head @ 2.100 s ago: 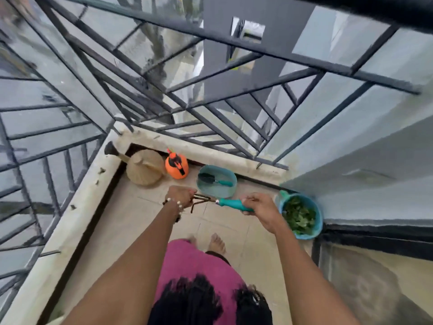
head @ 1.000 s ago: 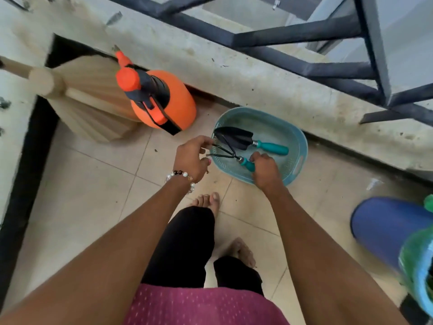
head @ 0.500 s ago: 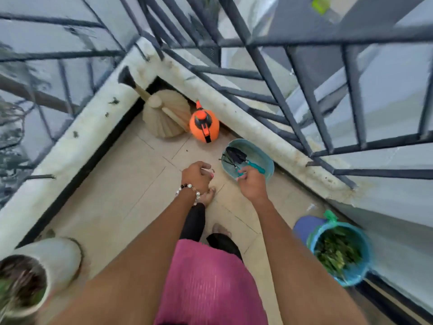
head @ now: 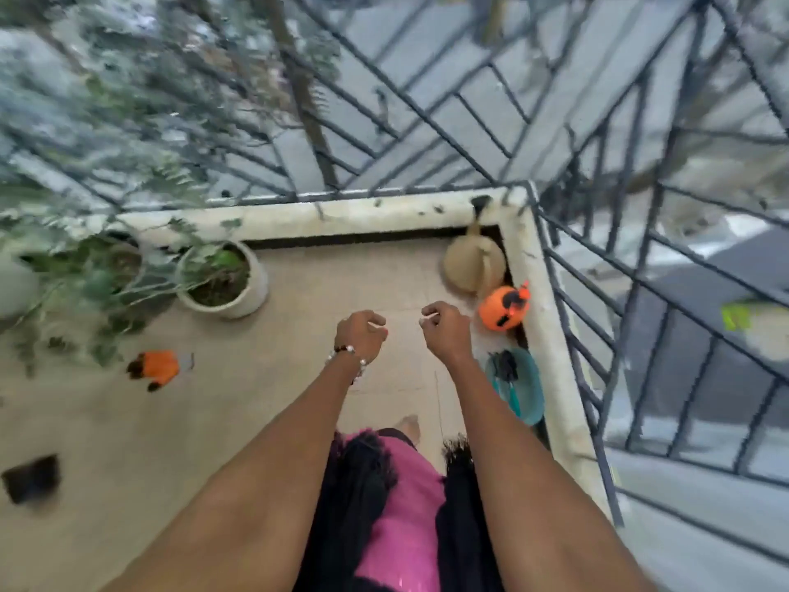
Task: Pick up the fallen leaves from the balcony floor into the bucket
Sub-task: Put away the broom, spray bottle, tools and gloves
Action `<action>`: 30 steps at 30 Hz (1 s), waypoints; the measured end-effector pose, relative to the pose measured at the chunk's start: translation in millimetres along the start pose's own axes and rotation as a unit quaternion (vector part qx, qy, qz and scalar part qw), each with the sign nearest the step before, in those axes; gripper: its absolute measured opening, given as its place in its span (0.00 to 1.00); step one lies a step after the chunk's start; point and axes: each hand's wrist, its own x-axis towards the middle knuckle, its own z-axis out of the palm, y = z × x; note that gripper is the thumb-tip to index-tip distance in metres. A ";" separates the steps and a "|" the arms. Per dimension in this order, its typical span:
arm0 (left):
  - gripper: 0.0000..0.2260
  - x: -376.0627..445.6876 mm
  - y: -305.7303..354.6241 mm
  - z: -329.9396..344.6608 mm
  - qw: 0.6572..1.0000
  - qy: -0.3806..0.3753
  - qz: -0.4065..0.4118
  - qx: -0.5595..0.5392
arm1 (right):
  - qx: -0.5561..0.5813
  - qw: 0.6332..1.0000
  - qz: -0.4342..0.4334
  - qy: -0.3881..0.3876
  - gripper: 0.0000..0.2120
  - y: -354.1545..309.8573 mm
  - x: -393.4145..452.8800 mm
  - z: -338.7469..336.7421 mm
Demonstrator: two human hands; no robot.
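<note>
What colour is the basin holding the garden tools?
Teal basin, seen in the head view.

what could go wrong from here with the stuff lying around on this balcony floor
1. The teal basin holding hand tools sits on the floor just to the right of the person's bare foot; a step that way might land on it.
2. The orange sprayer stands close beside the right hand and could be knocked over.
3. The bucket is out of view, and both the right hand and the left hand hold nothing, so leaves on the ledge may get missed.

A single head-worn camera is looking steeply down from standing height at the tiled balcony floor (head: 128,442), facing the corner railing (head: 469,134).
</note>
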 end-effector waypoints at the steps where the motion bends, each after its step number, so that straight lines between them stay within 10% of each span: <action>1: 0.06 -5.3 -15.0 -23.4 0.999 0.027 -0.009 -0.014 | -0.021 0.999 -0.026 -0.022 0.08 -18.6 -6.7 13.9; 14: 0.05 -134.9 -285.2 -277.2 0.923 0.289 -0.176 -0.182 | -0.245 0.887 -0.290 -0.263 0.10 -194.0 -150.7 285.4; 30: 0.04 -285.5 -558.0 -377.3 0.743 0.427 -0.394 -0.334 | -0.366 0.704 -0.411 -0.449 0.06 -279.8 -322.5 600.2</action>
